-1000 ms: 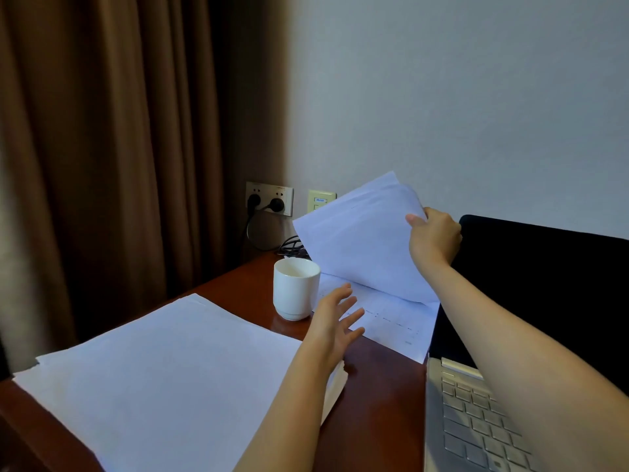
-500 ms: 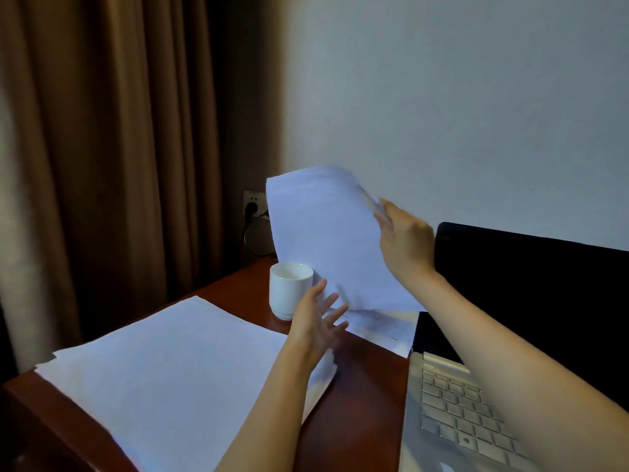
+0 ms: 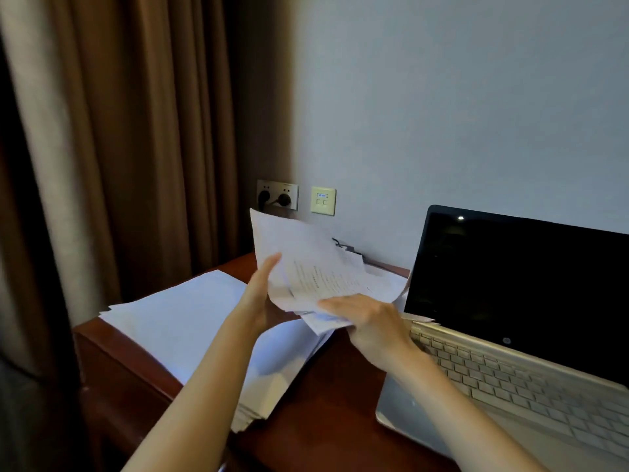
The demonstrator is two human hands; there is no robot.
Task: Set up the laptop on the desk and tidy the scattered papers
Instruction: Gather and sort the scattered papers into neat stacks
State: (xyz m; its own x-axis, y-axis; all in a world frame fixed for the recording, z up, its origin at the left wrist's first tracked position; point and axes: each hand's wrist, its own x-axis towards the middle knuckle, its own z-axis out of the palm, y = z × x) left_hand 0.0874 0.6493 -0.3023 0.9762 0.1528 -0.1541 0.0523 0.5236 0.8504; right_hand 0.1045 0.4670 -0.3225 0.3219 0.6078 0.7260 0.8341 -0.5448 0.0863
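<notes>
Materials: the bench (image 3: 326, 413) is polished red-brown wood with a rounded front edge. On its left lies a stack (image 3: 177, 321) of white paper, flat and matt, with its edges fanned at the near corner. On its right stands the laptop (image 3: 510, 294), lid open. Its screen is black and glossy, and its deck and keys are pale metal. A brown curtain (image 3: 119, 131) hangs in heavy pleats at the left. On the plain pale wall (image 3: 442, 97), sockets (image 3: 277, 195) carry two dark plugs, and cables (image 3: 343, 246) lie at the bench's back edge.

Task item: you hold a thin bundle of white sheets (image 3: 306, 264) above the bench, between stack and laptop. They are faintly printed, bent and unevenly aligned, and their top edge tilts up toward the sockets.

Grip: your left hand (image 3: 262, 298) stands on edge, fingers straight, with the palm flat against the bundle's left side. It is a wide grip, pressing and not clasping. Your right hand (image 3: 369, 318) lies across the bundle's lower edge, fingers nearly straight on top. The thumb is hidden and the hand is blurred, so I cannot tell whether that grip pinches the sheets.
</notes>
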